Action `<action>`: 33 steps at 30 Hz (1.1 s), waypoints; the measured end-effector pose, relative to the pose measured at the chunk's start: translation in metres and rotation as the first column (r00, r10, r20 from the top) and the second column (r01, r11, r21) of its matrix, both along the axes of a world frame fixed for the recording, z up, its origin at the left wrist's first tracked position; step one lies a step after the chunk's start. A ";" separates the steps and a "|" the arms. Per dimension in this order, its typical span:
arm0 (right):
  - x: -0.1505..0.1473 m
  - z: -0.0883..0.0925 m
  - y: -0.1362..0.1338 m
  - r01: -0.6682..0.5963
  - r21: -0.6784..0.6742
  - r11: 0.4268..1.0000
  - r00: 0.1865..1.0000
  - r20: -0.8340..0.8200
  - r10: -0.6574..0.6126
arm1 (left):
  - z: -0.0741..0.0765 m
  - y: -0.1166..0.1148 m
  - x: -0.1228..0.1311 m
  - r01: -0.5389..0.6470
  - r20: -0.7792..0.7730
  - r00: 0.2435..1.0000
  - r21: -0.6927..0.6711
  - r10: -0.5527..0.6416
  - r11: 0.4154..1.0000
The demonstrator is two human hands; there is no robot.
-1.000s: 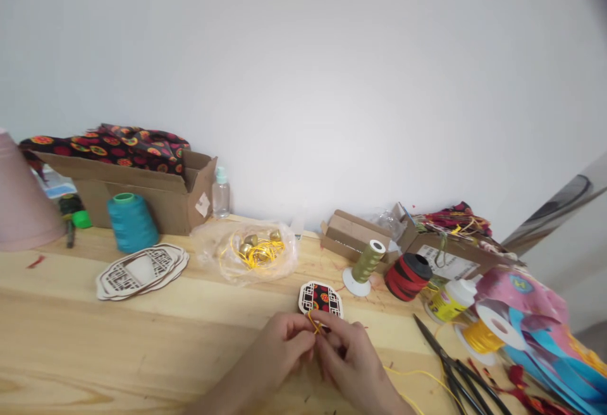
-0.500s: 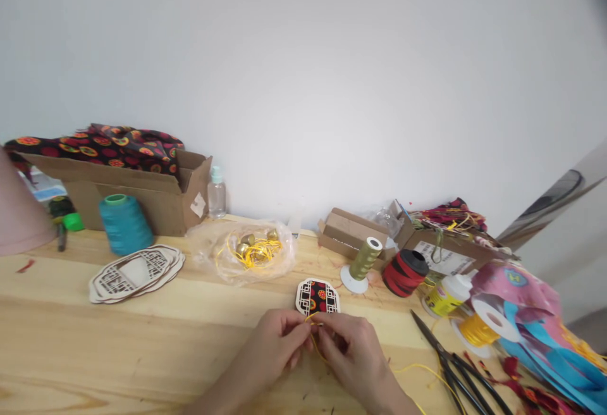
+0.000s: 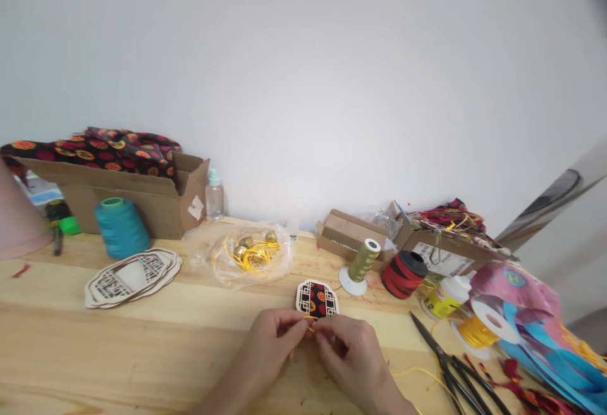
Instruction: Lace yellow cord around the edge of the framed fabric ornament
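Observation:
My left hand (image 3: pixel 272 342) and my right hand (image 3: pixel 348 348) meet at the front of the wooden table (image 3: pixel 118 339), fingertips pinched together on a thin yellow cord (image 3: pixel 310 321). The cord trails off to the right over the table. Just beyond my fingertips lies a small wooden lattice ornament (image 3: pixel 317 297) backed with black, red-dotted fabric; the cord reaches its near edge.
A pile of blank lattice pieces (image 3: pixel 133 274), a teal thread cone (image 3: pixel 121 227) and a cardboard box (image 3: pixel 142 197) with patterned fabric are at left. A plastic bag (image 3: pixel 241 252) holds gold bells. Olive spool (image 3: pixel 360 265), red-black spool (image 3: pixel 405 274), black scissors (image 3: pixel 450 364), yellow spool (image 3: pixel 474 331) at right.
Both hands have stayed together working the yellow cord, with small finger movements. The view has drifted slightly, so the table items sit a little further left.

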State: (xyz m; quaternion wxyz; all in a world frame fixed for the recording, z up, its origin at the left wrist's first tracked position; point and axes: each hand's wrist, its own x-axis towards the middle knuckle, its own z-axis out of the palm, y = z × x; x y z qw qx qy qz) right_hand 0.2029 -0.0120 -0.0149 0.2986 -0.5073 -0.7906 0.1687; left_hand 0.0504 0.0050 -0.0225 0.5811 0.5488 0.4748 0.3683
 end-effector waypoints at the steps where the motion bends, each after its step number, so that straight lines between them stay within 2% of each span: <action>1: 0.000 0.001 0.000 -0.005 -0.004 1.000 1.000 0.002 0.005 | -0.001 0.000 0.001 -0.009 0.030 1.000 -0.015 0.010 1.000; 7: -0.003 0.006 -0.001 -0.057 -0.103 0.993 0.997 -0.052 0.052 | 0.001 -0.004 0.002 -0.008 0.132 0.991 -0.077 0.019 0.997; 11: -0.009 0.002 0.001 -0.014 -0.302 0.953 0.958 -0.276 -0.074 | 0.004 -0.006 0.002 0.036 0.135 0.990 -0.067 -0.027 0.997; 14: -0.012 0.002 0.003 -0.057 -0.453 0.890 0.853 -0.485 -0.193 | 0.006 -0.006 0.003 0.034 0.108 0.994 -0.068 -0.027 0.997; 16: -0.009 0.005 0.002 -0.119 -0.494 0.861 0.733 -0.629 -0.259 | 0.006 -0.004 0.004 0.020 0.103 0.995 -0.078 -0.012 0.997; 18: -0.003 0.010 -0.001 -0.253 -0.502 0.827 0.583 -0.761 -0.283 | 0.005 -0.003 0.004 0.003 0.106 0.994 -0.083 0.006 0.997; 20: 0.004 0.014 -0.004 -0.394 -0.470 0.789 0.498 -0.831 -0.246 | 0.004 -0.003 0.004 -0.001 0.113 0.994 -0.078 0.009 0.997; 21: 0.008 0.015 -0.004 -0.423 -0.455 0.783 0.514 -0.833 -0.206 | 0.003 -0.003 0.003 0.002 0.119 0.993 -0.075 0.007 0.997; 22: 0.011 0.016 -0.005 -0.394 -0.449 0.802 0.569 -0.804 -0.171 | 0.003 -0.004 0.003 0.007 0.125 0.992 -0.073 0.002 0.997; 23: 0.012 0.016 -0.005 -0.307 -0.445 0.841 0.653 -0.741 -0.153 | 0.004 -0.004 0.003 0.010 0.126 0.992 -0.075 0.000 0.997; 25: 0.011 0.014 -0.003 -0.051 -0.391 0.919 0.832 -0.526 -0.178 | 0.005 -0.005 0.003 0.011 0.119 0.993 -0.075 -0.002 0.997; 27: 0.006 0.009 -0.002 0.129 -0.308 0.943 0.922 -0.312 -0.228 | 0.006 -0.005 0.003 0.019 0.107 0.994 -0.061 -0.012 0.998; 29: -0.001 0.004 -0.001 0.151 -0.287 0.946 0.944 -0.242 -0.224 | 0.008 -0.005 0.003 0.033 0.105 0.994 -0.046 -0.028 0.998; 30: -0.004 0.002 -0.001 0.125 -0.305 0.944 0.937 -0.276 -0.214 | 0.008 -0.005 0.003 0.039 0.107 0.994 -0.045 -0.035 0.998; 32: -0.007 0.000 -0.002 0.042 -0.362 0.931 0.873 -0.439 -0.210 | 0.009 -0.005 0.003 0.036 0.105 0.994 -0.056 -0.030 0.998; 33: -0.007 0.002 -0.002 -0.015 -0.397 0.918 0.809 -0.544 -0.222 | 0.009 -0.005 0.003 0.028 0.101 0.995 -0.060 -0.022 0.998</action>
